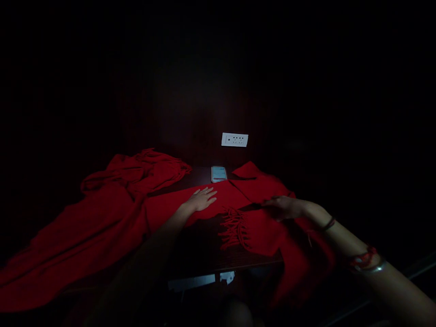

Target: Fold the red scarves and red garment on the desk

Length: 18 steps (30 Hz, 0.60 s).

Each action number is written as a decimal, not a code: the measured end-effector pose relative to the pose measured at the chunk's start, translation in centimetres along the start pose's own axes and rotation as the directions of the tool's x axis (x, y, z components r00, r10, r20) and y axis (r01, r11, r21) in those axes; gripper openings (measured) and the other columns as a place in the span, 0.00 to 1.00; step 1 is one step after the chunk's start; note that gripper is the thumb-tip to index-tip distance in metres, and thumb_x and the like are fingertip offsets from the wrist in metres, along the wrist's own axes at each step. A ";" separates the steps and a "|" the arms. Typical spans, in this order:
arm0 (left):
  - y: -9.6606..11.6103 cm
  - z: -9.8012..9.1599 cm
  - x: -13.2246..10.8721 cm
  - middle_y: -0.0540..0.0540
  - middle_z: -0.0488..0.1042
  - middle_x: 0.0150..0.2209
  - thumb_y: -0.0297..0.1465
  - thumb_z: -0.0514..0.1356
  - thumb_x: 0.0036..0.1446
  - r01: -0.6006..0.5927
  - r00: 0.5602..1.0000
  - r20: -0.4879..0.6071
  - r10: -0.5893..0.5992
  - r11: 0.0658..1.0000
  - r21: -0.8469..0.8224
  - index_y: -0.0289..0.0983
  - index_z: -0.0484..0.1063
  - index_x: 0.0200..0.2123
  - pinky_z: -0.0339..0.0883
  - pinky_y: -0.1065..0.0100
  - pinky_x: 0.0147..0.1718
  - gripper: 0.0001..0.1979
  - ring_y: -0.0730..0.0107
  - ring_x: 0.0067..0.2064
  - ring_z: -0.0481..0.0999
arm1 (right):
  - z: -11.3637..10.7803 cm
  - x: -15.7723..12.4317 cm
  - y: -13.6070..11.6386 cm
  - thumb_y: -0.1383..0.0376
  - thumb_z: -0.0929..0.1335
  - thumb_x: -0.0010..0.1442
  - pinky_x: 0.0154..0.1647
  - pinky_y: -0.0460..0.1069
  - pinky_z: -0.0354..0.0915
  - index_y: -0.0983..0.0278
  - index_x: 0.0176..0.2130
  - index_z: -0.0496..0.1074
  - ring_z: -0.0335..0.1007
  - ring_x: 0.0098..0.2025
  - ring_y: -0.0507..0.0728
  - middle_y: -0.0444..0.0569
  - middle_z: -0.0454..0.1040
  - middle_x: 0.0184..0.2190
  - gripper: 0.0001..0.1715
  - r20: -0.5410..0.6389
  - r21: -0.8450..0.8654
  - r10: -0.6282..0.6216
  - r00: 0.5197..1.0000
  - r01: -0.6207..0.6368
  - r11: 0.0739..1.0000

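A long red scarf (112, 213) with a fringed end (235, 227) is spread over a dark table (200, 247) in a dim room. My left hand (203, 198) lies flat on the scarf's middle, fingers stretched out. My right hand (283, 207) rests on the folded part of the scarf at the right, just beyond the fringe. It is blurred, and its fingers look curled on the cloth. Red and dark bands circle my right wrist and forearm.
A small pale packet (218, 173) lies on the table near the wall. A white socket plate (235, 139) is on the dark wall behind. The scarf bunches in a heap at the back left (146, 170). White labels (200, 280) show under the table's front edge.
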<state>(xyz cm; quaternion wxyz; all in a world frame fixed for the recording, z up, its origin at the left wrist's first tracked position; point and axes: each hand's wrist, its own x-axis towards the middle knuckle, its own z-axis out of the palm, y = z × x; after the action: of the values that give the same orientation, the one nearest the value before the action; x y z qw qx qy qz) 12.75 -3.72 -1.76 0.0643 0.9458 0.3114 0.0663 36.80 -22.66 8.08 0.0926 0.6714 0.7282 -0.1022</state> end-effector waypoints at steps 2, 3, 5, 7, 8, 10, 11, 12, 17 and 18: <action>0.1 0.1 0.3 0.44 0.47 0.58 0.42 0.40 0.57 0.011 1.000 -0.005 -0.011 1.000 -0.022 0.41 0.51 0.55 0.41 0.54 0.51 0.24 0.61 0.57 0.45 | -1.3 -0.3 0.9 0.73 0.65 0.40 0.40 0.48 0.58 0.65 0.34 0.71 0.64 0.38 0.57 0.50 0.70 0.33 0.17 -0.036 0.035 0.011 0.999 -0.010 0.999; 0.2 0.1 0.5 0.43 0.47 0.57 0.41 0.41 0.57 0.014 1.000 -0.017 -0.015 0.999 -0.043 0.40 0.52 0.54 0.41 0.54 0.52 0.23 0.61 0.57 0.45 | -2.0 -0.4 1.0 0.72 0.64 0.41 0.39 0.47 0.58 0.66 0.32 0.70 0.64 0.36 0.56 0.50 0.70 0.32 0.14 -0.133 0.063 0.016 0.991 -0.007 0.998; 0.2 -0.1 0.7 0.42 0.51 0.56 0.39 0.44 0.56 0.008 0.998 -0.066 -0.017 0.990 -0.139 0.36 0.55 0.53 0.41 0.58 0.52 0.23 0.62 0.57 0.47 | -3.3 -0.4 0.2 0.70 0.62 0.46 0.39 0.47 0.58 0.67 0.33 0.68 0.63 0.36 0.55 0.49 0.68 0.33 0.11 -0.455 0.173 0.044 0.889 0.040 0.984; 0.2 -1.0 0.5 0.41 0.54 0.55 0.37 0.46 0.55 0.012 0.989 -0.131 -0.066 0.927 -0.375 0.32 0.58 0.51 0.43 0.64 0.53 0.22 0.63 0.56 0.50 | -4.1 -0.4 -1.9 0.68 0.60 0.48 0.39 0.47 0.58 0.67 0.36 0.64 0.62 0.38 0.54 0.49 0.67 0.36 0.13 -0.713 0.287 0.102 0.693 0.156 0.945; 0.1 -1.7 0.2 0.40 0.56 0.54 0.37 0.45 0.56 0.017 0.983 -0.148 -0.107 0.862 -0.507 0.30 0.58 0.50 0.46 0.66 0.51 0.22 0.64 0.55 0.53 | -4.3 -0.4 -3.2 0.68 0.59 0.49 0.39 0.47 0.58 0.67 0.38 0.62 0.61 0.38 0.54 0.49 0.66 0.36 0.13 -0.761 0.318 0.108 0.640 0.222 0.922; 0.0 -3.3 -0.8 0.40 0.59 0.52 0.38 0.38 0.58 0.036 0.976 -0.131 -0.175 0.718 -0.695 0.29 0.54 0.51 0.55 0.69 0.47 0.24 0.65 0.51 0.59 | -4.2 -0.8 -5.9 0.68 0.60 0.50 0.39 0.47 0.58 0.66 0.37 0.61 0.61 0.38 0.53 0.48 0.66 0.36 0.12 -0.741 0.334 0.018 0.672 0.346 0.877; 0.0 -4.0 -1.4 0.40 0.60 0.51 0.39 0.34 0.59 0.045 0.978 -0.103 -0.181 0.667 -0.744 0.29 0.52 0.52 0.58 0.70 0.43 0.26 0.66 0.49 0.62 | -3.9 -1.2 -7.0 0.67 0.61 0.50 0.39 0.47 0.58 0.66 0.37 0.62 0.61 0.37 0.53 0.48 0.66 0.35 0.11 -0.675 0.332 -0.077 0.734 0.395 0.856; 0.1 -4.6 -2.0 0.41 0.62 0.50 0.40 0.31 0.59 0.052 0.983 -0.075 -0.169 0.638 -0.768 0.30 0.50 0.53 0.61 0.71 0.40 0.27 0.68 0.47 0.64 | -3.5 -1.5 -7.9 0.66 0.63 0.48 0.39 0.46 0.58 0.67 0.37 0.62 0.61 0.36 0.52 0.48 0.66 0.35 0.13 -0.550 0.335 -0.203 0.810 0.437 0.835; 1.5 -4.7 -3.1 0.40 0.65 0.46 0.43 0.38 0.57 0.104 0.988 0.015 -0.153 0.590 -0.801 0.30 0.56 0.49 0.63 0.73 0.35 0.26 0.70 0.42 0.68 | -1.8 -0.7 -7.8 0.63 0.67 0.46 0.35 0.43 0.60 0.65 0.46 0.61 0.65 0.36 0.51 0.47 0.69 0.36 0.26 0.189 0.483 -0.507 0.841 0.370 0.794; 2.2 -4.3 -2.9 0.40 0.66 0.45 0.42 0.41 0.55 0.106 0.989 0.019 -0.148 0.606 -0.788 0.30 0.59 0.47 0.63 0.72 0.35 0.25 0.70 0.42 0.68 | -1.6 0.2 -7.1 0.63 0.65 0.49 0.35 0.43 0.60 0.66 0.46 0.61 0.65 0.36 0.51 0.48 0.69 0.36 0.23 0.130 0.462 -0.410 0.903 0.311 0.830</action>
<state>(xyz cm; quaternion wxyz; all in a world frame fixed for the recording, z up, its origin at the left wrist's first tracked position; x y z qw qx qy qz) 10.99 -6.84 2.59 0.4693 0.7954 0.3183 0.2139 29.66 -22.56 9.76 0.0022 0.5086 0.7862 -0.3509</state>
